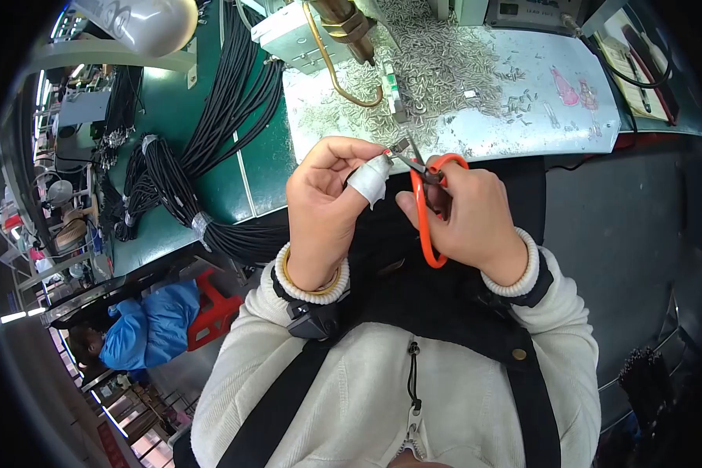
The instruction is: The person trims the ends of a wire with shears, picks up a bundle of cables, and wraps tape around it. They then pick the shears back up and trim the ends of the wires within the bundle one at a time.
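In front of my chest, at the table's near edge, both hands work close together. My left hand (316,203) is closed in a pinch, its thumb wrapped in white tape (369,181). A tiny piece with a red spot shows at its fingertips, too small to name. My right hand (480,214) grips scissors (423,222) with orange-red handles, several fingers in the loops. The slim metal blades point up and left, their tips apart and right beside the left fingertips. Part of the handles is hidden behind my right fingers.
Small metal pieces (444,66) lie heaped on a pale sheet (554,129), beneath a machine with a brass-coloured fitting (347,30). Tied black cable bundles (168,183) cover the green table (171,105) at left. A person in blue (152,327) sits near a red stool (210,308).
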`<state>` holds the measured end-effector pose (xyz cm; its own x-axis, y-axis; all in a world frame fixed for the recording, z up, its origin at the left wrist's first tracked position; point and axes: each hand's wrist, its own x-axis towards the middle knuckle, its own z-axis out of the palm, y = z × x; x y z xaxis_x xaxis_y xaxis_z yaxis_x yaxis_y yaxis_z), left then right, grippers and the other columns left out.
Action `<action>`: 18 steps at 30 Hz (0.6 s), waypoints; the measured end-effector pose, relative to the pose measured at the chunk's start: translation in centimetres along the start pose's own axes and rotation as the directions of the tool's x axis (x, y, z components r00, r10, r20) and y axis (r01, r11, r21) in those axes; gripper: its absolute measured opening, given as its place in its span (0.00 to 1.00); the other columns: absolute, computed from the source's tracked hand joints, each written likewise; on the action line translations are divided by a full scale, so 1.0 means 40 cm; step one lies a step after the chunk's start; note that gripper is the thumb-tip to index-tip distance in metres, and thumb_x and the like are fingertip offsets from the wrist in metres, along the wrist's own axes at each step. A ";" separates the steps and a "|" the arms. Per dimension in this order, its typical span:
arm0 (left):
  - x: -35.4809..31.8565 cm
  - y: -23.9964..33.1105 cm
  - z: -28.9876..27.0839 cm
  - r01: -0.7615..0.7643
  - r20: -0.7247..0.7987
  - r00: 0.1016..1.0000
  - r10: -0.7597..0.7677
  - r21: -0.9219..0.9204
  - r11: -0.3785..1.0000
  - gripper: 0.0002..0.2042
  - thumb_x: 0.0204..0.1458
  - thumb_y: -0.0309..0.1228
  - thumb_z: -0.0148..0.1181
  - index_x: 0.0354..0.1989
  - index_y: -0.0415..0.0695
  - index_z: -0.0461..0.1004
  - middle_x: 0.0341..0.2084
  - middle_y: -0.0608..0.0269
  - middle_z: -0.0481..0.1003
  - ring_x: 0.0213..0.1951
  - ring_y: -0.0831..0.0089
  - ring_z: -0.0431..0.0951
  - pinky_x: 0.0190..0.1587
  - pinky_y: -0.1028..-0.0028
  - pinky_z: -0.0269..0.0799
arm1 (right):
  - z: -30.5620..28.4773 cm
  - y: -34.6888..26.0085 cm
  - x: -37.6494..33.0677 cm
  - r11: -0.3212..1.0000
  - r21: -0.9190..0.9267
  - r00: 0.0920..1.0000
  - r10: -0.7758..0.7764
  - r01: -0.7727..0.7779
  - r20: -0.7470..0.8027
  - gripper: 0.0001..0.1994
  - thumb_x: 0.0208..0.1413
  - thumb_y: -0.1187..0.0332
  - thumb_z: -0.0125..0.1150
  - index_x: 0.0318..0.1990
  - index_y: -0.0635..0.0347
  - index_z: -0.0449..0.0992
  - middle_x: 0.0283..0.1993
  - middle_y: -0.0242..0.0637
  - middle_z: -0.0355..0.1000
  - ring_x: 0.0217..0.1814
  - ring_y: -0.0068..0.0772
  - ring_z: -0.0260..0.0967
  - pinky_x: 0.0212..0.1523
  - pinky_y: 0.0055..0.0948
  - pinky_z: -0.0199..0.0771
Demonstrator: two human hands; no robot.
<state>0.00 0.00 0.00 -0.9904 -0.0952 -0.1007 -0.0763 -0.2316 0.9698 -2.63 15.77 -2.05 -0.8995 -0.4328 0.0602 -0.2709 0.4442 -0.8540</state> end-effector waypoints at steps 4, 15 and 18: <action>0.003 0.003 0.003 -0.037 -0.026 0.999 0.039 0.062 0.997 0.07 0.46 0.18 0.54 0.34 0.34 0.68 0.31 0.61 0.71 0.32 0.80 0.70 0.36 0.83 0.65 | 0.017 0.000 -0.002 1.000 -0.016 1.000 0.004 -0.004 0.016 0.17 0.40 0.60 0.64 0.20 0.64 0.66 0.10 0.35 0.61 0.11 0.30 0.61 0.15 0.25 0.58; 0.097 0.012 -0.041 0.255 0.115 0.962 -0.248 -0.057 0.965 0.06 0.46 0.20 0.52 0.34 0.35 0.69 0.21 0.69 0.69 0.18 0.88 0.63 0.17 0.88 0.54 | 0.017 0.032 0.008 0.906 0.403 0.991 0.105 -0.129 0.080 0.13 0.51 0.64 0.55 0.22 0.64 0.65 0.13 0.33 0.64 0.11 0.22 0.60 0.13 0.22 0.56; 0.150 -0.020 -0.052 0.229 0.098 0.972 -0.215 -0.173 0.958 0.06 0.47 0.22 0.52 0.34 0.35 0.69 0.19 0.70 0.68 0.15 0.89 0.57 0.15 0.88 0.48 | -0.014 -0.004 0.047 0.780 0.579 0.966 0.253 -0.238 0.057 0.12 0.51 0.65 0.54 0.26 0.64 0.65 0.15 0.30 0.63 0.11 0.18 0.58 0.12 0.20 0.56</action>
<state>-5.63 -2.39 -1.86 -0.9572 0.0519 -0.2848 -0.2804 -0.4109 0.8675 -4.48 15.33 -1.50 -0.9179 -0.3502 -0.1868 0.2012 -0.0049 -0.9795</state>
